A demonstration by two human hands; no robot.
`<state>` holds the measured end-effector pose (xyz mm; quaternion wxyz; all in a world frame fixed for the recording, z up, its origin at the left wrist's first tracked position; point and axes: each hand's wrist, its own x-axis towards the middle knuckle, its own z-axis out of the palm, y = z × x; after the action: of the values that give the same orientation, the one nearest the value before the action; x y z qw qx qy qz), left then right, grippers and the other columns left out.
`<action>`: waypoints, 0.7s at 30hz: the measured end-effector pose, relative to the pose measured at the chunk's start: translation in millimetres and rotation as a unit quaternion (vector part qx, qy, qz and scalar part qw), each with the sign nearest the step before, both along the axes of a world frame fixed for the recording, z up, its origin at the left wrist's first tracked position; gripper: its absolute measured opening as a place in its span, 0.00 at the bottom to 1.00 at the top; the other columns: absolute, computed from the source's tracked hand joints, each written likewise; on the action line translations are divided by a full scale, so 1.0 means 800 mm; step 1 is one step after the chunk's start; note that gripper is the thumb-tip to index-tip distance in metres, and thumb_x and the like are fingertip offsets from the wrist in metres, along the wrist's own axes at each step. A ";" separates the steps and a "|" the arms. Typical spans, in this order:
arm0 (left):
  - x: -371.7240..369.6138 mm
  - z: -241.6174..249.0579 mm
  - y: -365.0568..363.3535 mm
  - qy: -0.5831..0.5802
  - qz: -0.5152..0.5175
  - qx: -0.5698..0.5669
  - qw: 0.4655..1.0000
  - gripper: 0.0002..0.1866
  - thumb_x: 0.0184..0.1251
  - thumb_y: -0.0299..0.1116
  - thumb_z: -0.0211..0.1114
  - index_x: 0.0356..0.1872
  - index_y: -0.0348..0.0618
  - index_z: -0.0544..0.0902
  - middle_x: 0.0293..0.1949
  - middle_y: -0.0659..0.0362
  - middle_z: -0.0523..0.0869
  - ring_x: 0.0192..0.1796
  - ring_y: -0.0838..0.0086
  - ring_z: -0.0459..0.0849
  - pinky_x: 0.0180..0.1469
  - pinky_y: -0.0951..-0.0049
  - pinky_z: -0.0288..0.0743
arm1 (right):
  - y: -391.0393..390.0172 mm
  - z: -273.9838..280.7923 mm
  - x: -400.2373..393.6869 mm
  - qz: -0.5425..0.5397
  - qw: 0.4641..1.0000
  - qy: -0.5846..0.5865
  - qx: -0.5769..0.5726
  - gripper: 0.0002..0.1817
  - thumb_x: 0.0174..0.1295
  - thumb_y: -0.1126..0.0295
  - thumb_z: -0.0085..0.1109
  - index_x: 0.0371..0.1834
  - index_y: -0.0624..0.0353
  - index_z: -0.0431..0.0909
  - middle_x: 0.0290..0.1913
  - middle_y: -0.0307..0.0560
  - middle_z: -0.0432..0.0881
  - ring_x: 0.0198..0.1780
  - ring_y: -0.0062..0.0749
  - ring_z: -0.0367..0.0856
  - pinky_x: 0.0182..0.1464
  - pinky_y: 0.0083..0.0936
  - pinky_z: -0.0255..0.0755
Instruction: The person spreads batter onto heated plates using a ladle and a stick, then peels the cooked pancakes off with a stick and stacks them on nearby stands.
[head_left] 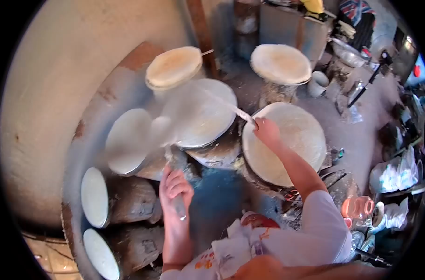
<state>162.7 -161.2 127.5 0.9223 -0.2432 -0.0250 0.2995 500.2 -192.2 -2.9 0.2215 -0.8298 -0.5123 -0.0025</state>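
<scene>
My left hand (175,189) is closed around the grey handle (180,205) of a tool. Its far end runs up into steam, and a pale round shape (161,126) there may be its head. My right hand (267,130) grips a long pale flat stick (243,114). The stick reaches left over a large round griddle (208,109) coated in white, its tip lost in steam. Below my right forearm is another large white-coated round griddle (285,144). A smaller pale disc (128,140) stands left of the steam.
Two round stacks of thin flat sheets, one at back left (173,67) and one at back right (281,64), stand behind. Two tilted pale discs (95,197) line the curved wall at left. A metal bowl (348,52), a cup (318,84) and plastic bags (394,175) are at right.
</scene>
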 end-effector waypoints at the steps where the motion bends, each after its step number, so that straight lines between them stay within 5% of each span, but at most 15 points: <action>1: -0.008 -0.008 -0.006 0.018 0.001 0.004 1.000 0.19 0.73 0.36 0.49 0.17 0.46 0.63 0.14 0.66 0.64 0.10 0.82 0.64 0.12 0.81 0.63 | 0.005 -0.015 0.038 0.007 0.995 -0.082 0.052 0.05 0.54 0.71 0.54 0.33 0.53 0.78 0.33 0.50 0.78 0.39 0.46 0.80 0.35 0.41 0.75; 6: 0.004 0.001 -0.029 0.046 0.024 -0.107 0.993 0.18 0.71 0.34 0.49 0.18 0.47 0.64 0.14 0.67 0.65 0.11 0.83 0.65 0.14 0.81 0.65 | 0.059 -0.047 0.180 0.251 0.962 -0.104 -0.006 0.05 0.49 0.73 0.55 0.30 0.54 0.78 0.37 0.46 0.78 0.46 0.46 0.77 0.45 0.43 0.72; 9: 0.017 -0.018 -0.027 0.024 0.007 -0.069 0.997 0.18 0.72 0.34 0.49 0.18 0.47 0.64 0.15 0.67 0.66 0.11 0.84 0.64 0.16 0.82 0.66 | 0.065 -0.012 0.197 0.262 0.957 -0.038 -0.115 0.05 0.47 0.72 0.56 0.29 0.55 0.77 0.37 0.48 0.78 0.45 0.47 0.77 0.45 0.43 0.72; 15: 0.068 0.009 -0.047 0.019 0.067 -0.113 0.991 0.18 0.73 0.37 0.48 0.20 0.46 0.65 0.16 0.67 0.66 0.11 0.85 0.66 0.13 0.84 0.65 | 0.079 -0.018 0.223 0.380 0.923 -0.037 -0.057 0.08 0.47 0.68 0.58 0.27 0.59 0.74 0.33 0.53 0.78 0.41 0.50 0.78 0.41 0.44 0.70; 21: 0.097 0.027 -0.046 0.039 0.076 -0.092 0.992 0.18 0.73 0.38 0.48 0.20 0.46 0.64 0.13 0.68 0.65 0.09 0.86 0.64 0.12 0.85 0.65 | 0.089 -0.007 0.223 0.355 0.930 -0.022 -0.094 0.07 0.48 0.66 0.58 0.28 0.54 0.76 0.31 0.50 0.80 0.42 0.48 0.78 0.41 0.45 0.71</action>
<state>240.5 -198.4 149.4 0.8706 -0.3129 0.0206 0.3792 678.9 -121.3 -8.2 0.1170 -0.6109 -0.7758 0.1061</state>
